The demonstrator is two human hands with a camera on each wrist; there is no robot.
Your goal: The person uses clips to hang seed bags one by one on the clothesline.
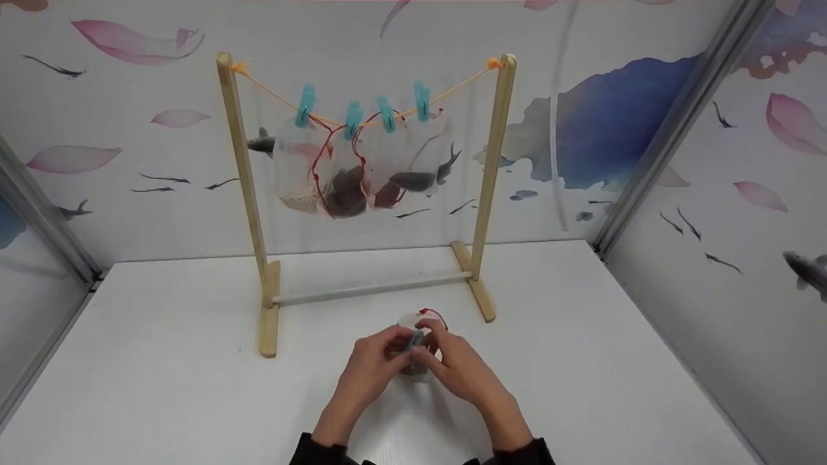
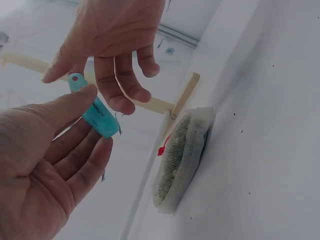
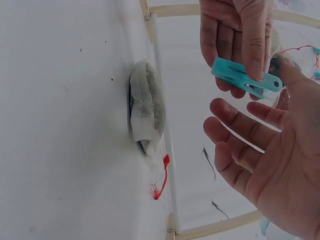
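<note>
Low over the table, my left hand point(image 1: 371, 361) pinches a teal clothespin point(image 2: 100, 112) between thumb and fingers. Facing it, my right hand point(image 1: 462, 368) has its fingers spread in a loose curve, the thumb close by the clothespin's end. Below both hands a whitish gauze pouch point(image 3: 145, 102) with dark contents lies on the table. In the head view the hands partly cover this pouch. A red cord point(image 3: 165, 175) trails from it onto the tabletop.
Behind the hands stands a wooden rack point(image 1: 494, 161) with a white crossbar point(image 1: 375, 289) near its base. From its sagging orange string point(image 1: 271, 90), several teal clothespins point(image 1: 353, 121) hold filled gauze pouches point(image 1: 345, 194) with red cords. Printed panels point(image 1: 362, 32) enclose the white table point(image 1: 161, 387).
</note>
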